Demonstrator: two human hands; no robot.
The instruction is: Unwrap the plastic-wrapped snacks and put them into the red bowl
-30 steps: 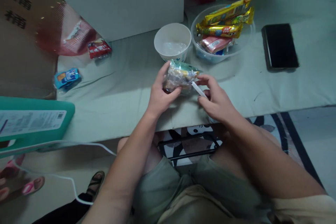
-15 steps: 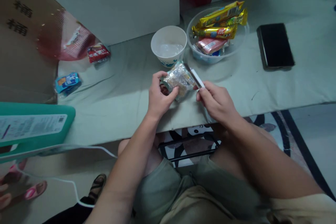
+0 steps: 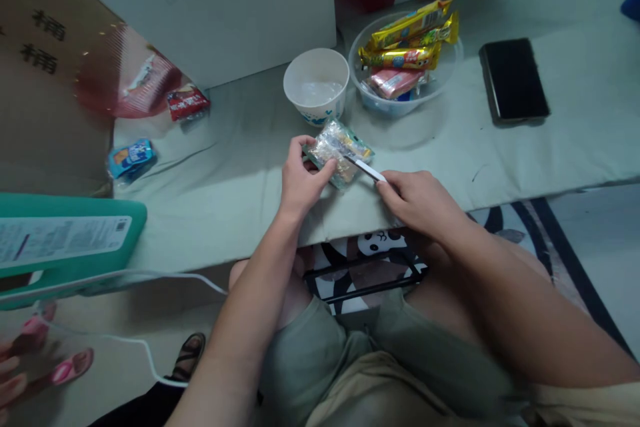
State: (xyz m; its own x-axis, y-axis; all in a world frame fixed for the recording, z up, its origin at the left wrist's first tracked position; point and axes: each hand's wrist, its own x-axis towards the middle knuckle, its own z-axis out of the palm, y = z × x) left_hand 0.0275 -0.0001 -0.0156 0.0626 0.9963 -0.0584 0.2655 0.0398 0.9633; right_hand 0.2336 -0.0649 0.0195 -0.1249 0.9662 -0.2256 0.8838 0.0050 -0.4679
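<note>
My left hand [image 3: 303, 180] grips a clear plastic snack packet [image 3: 340, 147] with green edging, its thumb on top and fingers behind the left side. Something pale and crumbly shows through the film, but its kind is hard to make out. In my right hand [image 3: 410, 193] is a slim small knife [image 3: 367, 168] with a white handle and a dark, narrow blade. Its tip lies over the packet's face, pointing up and left; whether it pierces the film cannot be seen. Just beyond the packet stands a white paper bowl [image 3: 316, 87] with something clear inside.
A clear plastic bowl [image 3: 453, 83] holds several yellow-wrapped snacks and a pink packet. A black phone-like device [image 3: 515, 80] lies to the right. At left are red [image 3: 188, 103] and blue [image 3: 131, 159] packets, cardboard boxes and a green container [image 3: 133, 220]. Someone's pink-sandaled feet show below left.
My right hand has swung the knife round, so its tip now rests over the packet's middle rather than beside its upper right edge. The packet lies flatter in my left hand.
</note>
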